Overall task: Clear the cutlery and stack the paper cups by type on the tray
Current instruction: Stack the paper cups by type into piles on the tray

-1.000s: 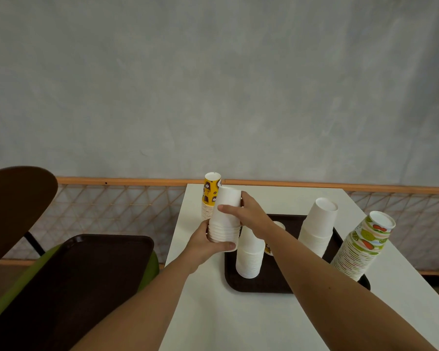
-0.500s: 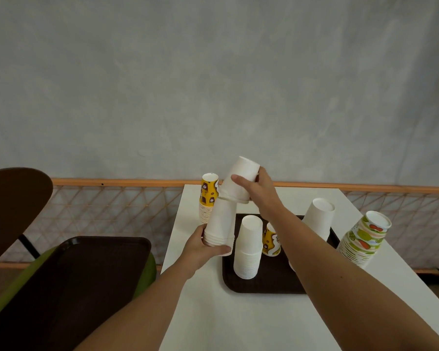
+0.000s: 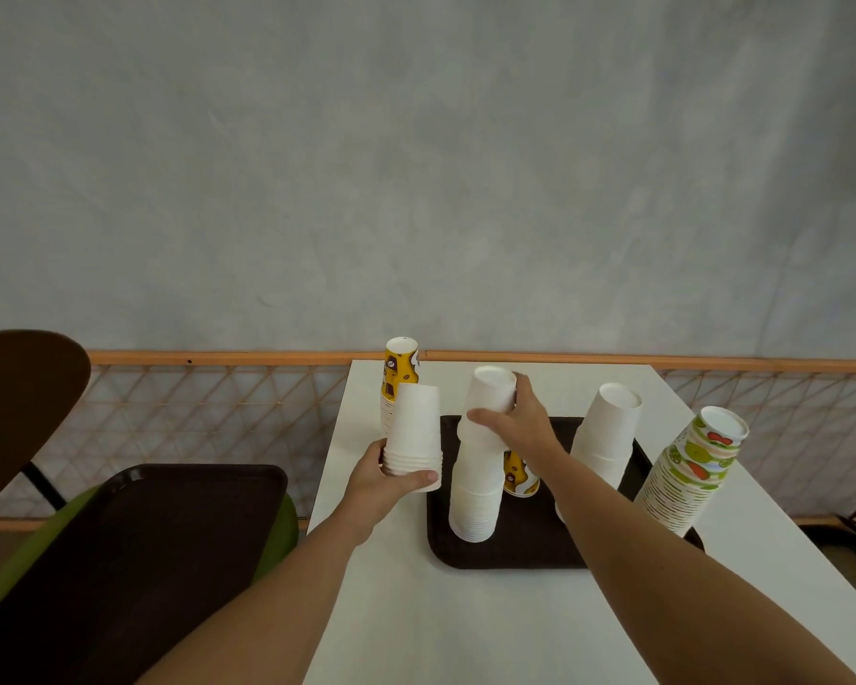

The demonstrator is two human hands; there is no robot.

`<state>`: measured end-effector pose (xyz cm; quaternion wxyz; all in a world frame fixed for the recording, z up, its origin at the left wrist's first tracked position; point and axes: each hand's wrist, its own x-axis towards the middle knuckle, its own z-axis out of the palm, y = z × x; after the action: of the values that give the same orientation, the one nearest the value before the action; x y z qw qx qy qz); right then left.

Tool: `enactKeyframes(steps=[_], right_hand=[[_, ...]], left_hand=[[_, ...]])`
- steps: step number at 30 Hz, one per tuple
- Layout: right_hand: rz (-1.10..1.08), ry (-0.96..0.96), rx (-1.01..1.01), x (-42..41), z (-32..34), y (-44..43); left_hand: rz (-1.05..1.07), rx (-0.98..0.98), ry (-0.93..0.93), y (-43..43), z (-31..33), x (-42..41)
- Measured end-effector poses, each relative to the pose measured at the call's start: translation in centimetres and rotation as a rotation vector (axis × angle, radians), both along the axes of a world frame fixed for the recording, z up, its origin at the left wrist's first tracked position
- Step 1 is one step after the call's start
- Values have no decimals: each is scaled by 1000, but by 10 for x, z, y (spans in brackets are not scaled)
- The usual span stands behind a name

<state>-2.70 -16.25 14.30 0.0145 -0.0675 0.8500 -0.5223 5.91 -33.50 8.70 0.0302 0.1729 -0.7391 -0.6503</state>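
Just left of the brown tray (image 3: 515, 556) on the tabletop (image 3: 465, 625), the left hand (image 3: 384, 479) grips a short stack of plain white cups (image 3: 413, 432) at its base, the right hand (image 3: 520, 427) curls round the tall tray stack (image 3: 475, 496)'s top cup (image 3: 490, 393), with yellow bean-printed cups (image 3: 400, 368) behind.

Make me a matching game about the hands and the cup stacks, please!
Things:
1. left hand
2. right hand
3. yellow stack
4. fruit-print stack

Places and states:
A. farthest right
B. grips the top cup of the tall white stack on the tray
C. farthest back, left of the tray
D. holds a short white stack

Pairs: 1-D, 2-B, 3-C, 4-A.
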Motion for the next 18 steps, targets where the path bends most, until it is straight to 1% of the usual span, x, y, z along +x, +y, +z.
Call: enactKeyframes(steps=[4, 7, 12, 16, 18], right_hand=[[62, -36, 35, 7, -8, 1], [60, -36, 22, 7, -7, -1], [29, 44, 17, 5, 5, -7], [69, 119, 0, 6, 17, -17], [94, 114, -12, 7, 20, -24]], left_hand=[[4, -3, 10, 1, 3, 1], [8, -3, 8, 1, 4, 1], [11, -1, 12, 2, 6, 1], [1, -14, 19, 5, 12, -1], [3, -26, 26, 7, 15, -2]])
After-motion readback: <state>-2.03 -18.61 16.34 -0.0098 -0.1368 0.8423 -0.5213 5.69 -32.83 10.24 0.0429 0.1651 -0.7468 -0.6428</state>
